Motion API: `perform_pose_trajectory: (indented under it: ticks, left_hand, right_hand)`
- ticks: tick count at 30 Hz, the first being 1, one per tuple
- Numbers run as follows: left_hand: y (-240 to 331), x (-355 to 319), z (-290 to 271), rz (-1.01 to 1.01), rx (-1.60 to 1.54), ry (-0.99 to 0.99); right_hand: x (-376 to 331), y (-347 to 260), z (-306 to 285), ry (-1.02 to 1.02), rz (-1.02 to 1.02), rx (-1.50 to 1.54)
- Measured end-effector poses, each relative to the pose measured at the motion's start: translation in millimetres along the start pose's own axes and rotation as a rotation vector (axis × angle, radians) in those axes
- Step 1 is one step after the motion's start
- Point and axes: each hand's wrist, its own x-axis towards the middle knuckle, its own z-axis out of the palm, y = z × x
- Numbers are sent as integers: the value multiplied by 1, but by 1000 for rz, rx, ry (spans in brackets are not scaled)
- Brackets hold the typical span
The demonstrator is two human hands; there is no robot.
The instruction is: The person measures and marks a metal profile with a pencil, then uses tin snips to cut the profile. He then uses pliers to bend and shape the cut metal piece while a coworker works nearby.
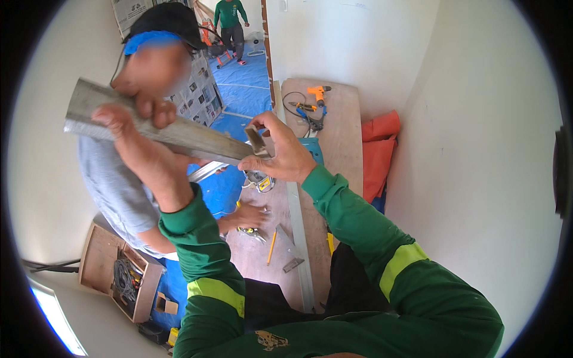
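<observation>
While your left hand [149,160] wrapped around the grey metal bar [197,137] and your right hand [280,149] pinched its right end, the bar was raised before a co-worker [110,176], partly hiding them. On the tabletop [253,265] below, the co-worker's hand [248,216] lay by a yellow-handled tool [253,234], near a pencil [272,247]; an orange drill [319,91] lay farther off.

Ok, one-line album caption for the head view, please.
A long grey metal bar held up in the left hand and right hand, beside a grey-shirted co-worker.
</observation>
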Motion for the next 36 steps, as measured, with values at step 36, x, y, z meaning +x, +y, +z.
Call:
perform_pose_trajectory:
  ticks: [36]
  left_hand:
    - [-5,19,-39,137,-124,212]
  right_hand:
    - [4,32,-19,-19,162,203]
